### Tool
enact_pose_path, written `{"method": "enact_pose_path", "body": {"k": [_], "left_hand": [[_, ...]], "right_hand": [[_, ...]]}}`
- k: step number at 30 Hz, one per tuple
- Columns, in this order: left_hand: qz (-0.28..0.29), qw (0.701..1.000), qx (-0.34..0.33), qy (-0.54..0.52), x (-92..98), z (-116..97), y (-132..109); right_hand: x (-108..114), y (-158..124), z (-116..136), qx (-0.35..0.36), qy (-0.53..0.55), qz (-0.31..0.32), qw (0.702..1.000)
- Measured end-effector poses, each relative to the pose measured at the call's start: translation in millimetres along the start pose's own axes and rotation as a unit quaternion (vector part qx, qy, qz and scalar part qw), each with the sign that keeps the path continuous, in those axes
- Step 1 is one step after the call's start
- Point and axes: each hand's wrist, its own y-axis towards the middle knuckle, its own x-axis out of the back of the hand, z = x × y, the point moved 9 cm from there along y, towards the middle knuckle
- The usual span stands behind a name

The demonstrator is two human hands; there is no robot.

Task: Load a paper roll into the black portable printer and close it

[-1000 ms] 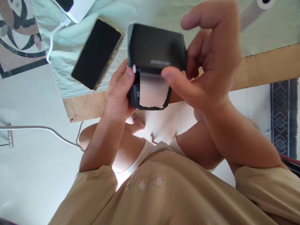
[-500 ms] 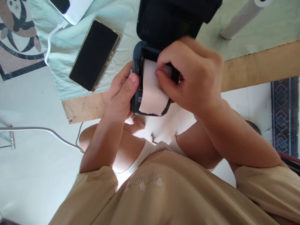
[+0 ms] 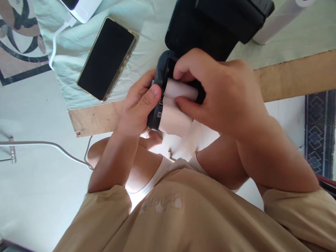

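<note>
A small black printer (image 3: 210,28) is held over the table edge with its lid swung open and up. My left hand (image 3: 139,105) grips the printer's body from the left, thumb on its corner. My right hand (image 3: 217,91) is closed on the white paper roll (image 3: 181,91) sitting in the printer's bay, thumb below and fingers above. A loose tail of white paper (image 3: 174,120) hangs down over the printer's front.
A black phone (image 3: 107,57) lies on the pale green cloth (image 3: 147,21) at the left. A white charger with its cable (image 3: 56,35) is at top left, and a spare paper roll (image 3: 278,19) at top right. The wooden table edge (image 3: 296,73) runs below them.
The printer's lid went from shut to fully open. My right hand moved from the paper's tail into the bay and closed on the roll. The printer shifted slightly right.
</note>
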Motion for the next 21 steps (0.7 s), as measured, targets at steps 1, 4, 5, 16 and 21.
{"method": "enact_pose_path", "body": {"k": [1,4,5,16,21], "left_hand": [[-0.015,1.000,-0.003,-0.013,1.8,1,1],[-0.052,0.998,-0.015,-0.042,6.4,3,3],[-0.055,0.997,-0.017,-0.046,6.5,3,4],[-0.032,0.996,-0.037,-0.074,-2.3,-7,-2],[-0.050,0.993,-0.049,-0.094,-2.7,-7,-6]], "right_hand": [[2,0,-1,-0.001,0.034,-0.005,0.999],[7,0,-3,0.010,0.120,-0.027,0.992],[8,-1,-3,0.015,0.135,-0.033,0.990],[-7,4,-9,0.033,0.114,-0.082,0.990],[-6,4,-4,0.062,0.119,-0.093,0.987]]}}
